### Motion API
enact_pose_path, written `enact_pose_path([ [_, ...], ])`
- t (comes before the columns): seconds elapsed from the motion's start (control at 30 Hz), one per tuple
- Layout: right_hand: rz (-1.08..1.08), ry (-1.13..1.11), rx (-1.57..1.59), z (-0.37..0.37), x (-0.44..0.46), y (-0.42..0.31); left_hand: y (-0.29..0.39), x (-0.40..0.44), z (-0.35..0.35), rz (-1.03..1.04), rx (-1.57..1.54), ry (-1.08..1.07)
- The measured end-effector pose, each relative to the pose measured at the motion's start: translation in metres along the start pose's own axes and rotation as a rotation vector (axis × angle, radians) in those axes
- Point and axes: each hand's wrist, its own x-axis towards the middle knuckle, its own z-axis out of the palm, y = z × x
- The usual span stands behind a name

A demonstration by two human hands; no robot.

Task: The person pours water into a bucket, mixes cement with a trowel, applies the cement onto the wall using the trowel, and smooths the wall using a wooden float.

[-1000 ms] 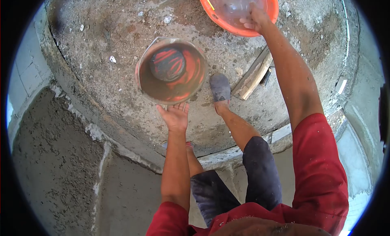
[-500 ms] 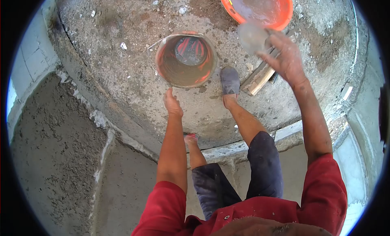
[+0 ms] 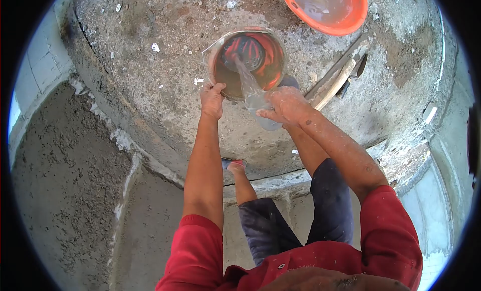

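Note:
A bucket point(image 3: 218, 65) with a wire handle stands on the rough ground, its inside reddish and muddy. My left hand point(image 3: 212, 99) pinches the near-left rim of the bucket. With my right hand point(image 3: 288, 104) I grip a clear plastic container point(image 3: 265, 118), tilted at the bucket's near-right side. A stream of water point(image 3: 245, 73) runs from the container into the bucket. The container's exact shape is partly hidden by my fingers and blurred by the water.
An orange basin point(image 3: 333, 29) of cloudy water stands at the top right. A tool with a pale wooden handle point(image 3: 336, 83) lies right of the bucket beside my foot. Wet grey mortar point(image 3: 65, 191) covers the lower left, beyond a curved concrete edge point(image 3: 165, 176).
My right hand has brought the container from beside the basin down to the bucket, and water now pours from it. My left hand has taken hold of the bucket rim.

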Motion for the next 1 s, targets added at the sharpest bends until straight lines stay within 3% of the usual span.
enact_pose_path([
  [0.4,0.005,0.0,0.027,-0.016,-0.019,0.012,-0.012,-0.008,0.026,-0.295,0.136,-0.074],
  [0.63,0.024,-0.002,0.132,-0.029,-0.019,0.019,-0.014,-0.01,0.034,-0.298,0.191,-0.082],
  [0.73,-0.065,0.217,0.175,-0.039,-0.036,0.02,-0.014,-0.012,0.039,-0.292,0.138,-0.109],
  [0.83,-0.123,0.635,0.265,-0.065,-0.05,0.03,-0.006,-0.016,0.039,-0.277,0.15,-0.112],
  [0.97,-0.067,1.032,0.17,-0.138,-0.073,0.063,0.006,-0.038,0.046,-0.245,0.091,-0.131],
  [1.0,0.013,0.999,0.155,-0.155,-0.076,0.072,0.004,-0.039,0.041,-0.257,0.083,-0.134],
])
